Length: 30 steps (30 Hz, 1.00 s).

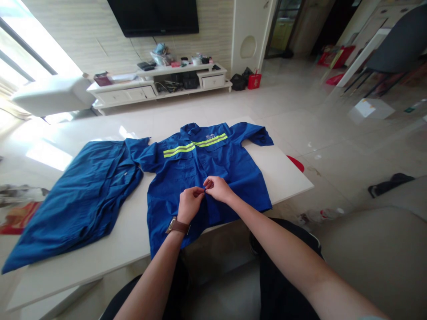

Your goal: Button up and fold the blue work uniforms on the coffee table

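A blue work shirt [176,166] with a yellow-green reflective stripe across the chest lies front up, its collar at the far side and its lower hem over the near table edge. My left hand [190,204], with a brown-strapped watch on the wrist, pinches the shirt's front opening at the middle. Right beside it my right hand [216,188] pinches the same edge, fingertips nearly touching. Whatever small part lies between the fingertips is too small to make out. Blue trousers [83,191] lie folded to the left, touching the shirt's sleeve.
Both garments rest on a white table [290,180]. Beyond it stand a low white cabinet [123,94] with clutter and a wall television [156,15]. A red stool [295,163] shows past the table's right edge. A grey sofa [376,249] is at the right.
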{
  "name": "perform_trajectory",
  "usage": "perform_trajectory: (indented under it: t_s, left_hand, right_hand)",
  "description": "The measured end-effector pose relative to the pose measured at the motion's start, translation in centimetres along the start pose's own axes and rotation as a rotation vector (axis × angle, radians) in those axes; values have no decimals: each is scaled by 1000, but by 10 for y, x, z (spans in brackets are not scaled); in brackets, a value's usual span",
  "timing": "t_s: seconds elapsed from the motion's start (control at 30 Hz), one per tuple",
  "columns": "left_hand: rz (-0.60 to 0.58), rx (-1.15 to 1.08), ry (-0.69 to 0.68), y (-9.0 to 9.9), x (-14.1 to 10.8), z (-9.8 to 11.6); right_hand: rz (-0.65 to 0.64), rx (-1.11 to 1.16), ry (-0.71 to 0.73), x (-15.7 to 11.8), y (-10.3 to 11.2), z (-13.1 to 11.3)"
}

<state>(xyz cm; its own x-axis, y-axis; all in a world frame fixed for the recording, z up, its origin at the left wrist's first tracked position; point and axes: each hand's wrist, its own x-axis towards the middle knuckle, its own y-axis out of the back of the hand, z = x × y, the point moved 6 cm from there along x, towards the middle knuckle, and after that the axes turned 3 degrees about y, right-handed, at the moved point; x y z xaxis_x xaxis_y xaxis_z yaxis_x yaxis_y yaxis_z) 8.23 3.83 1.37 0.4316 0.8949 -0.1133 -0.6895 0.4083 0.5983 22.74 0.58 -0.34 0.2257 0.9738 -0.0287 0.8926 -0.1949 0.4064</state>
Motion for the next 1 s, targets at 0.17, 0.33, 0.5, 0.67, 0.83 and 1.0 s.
perform_trajectory:
  t_s: [0.17, 0.33, 0.5, 0.67, 0.83, 1.0]
  left_hand:
    - [17, -12, 5, 4, 1, -5]
    - [17, -19, -7, 4, 2, -3]
    - [4, -22, -3, 0, 2, -3]
    - [-8, -26, -2, -3, 3, -9]
    - [-3, -44, 23, -2, 1, -8]
    - [-16, -96, 68, -3, 0, -10]
  right_hand:
    - [-21, -23, -18, -1, 1, -3]
    - [-4, -6, 1, -3, 2, -2]
    - [-27, -36, 0, -2, 1, -1]
    - [-22, -73, 6, -2, 2, -4]
    - [-33, -97, 36, -3, 0, -7]
    - [-63, -151, 136, -9, -4, -13]
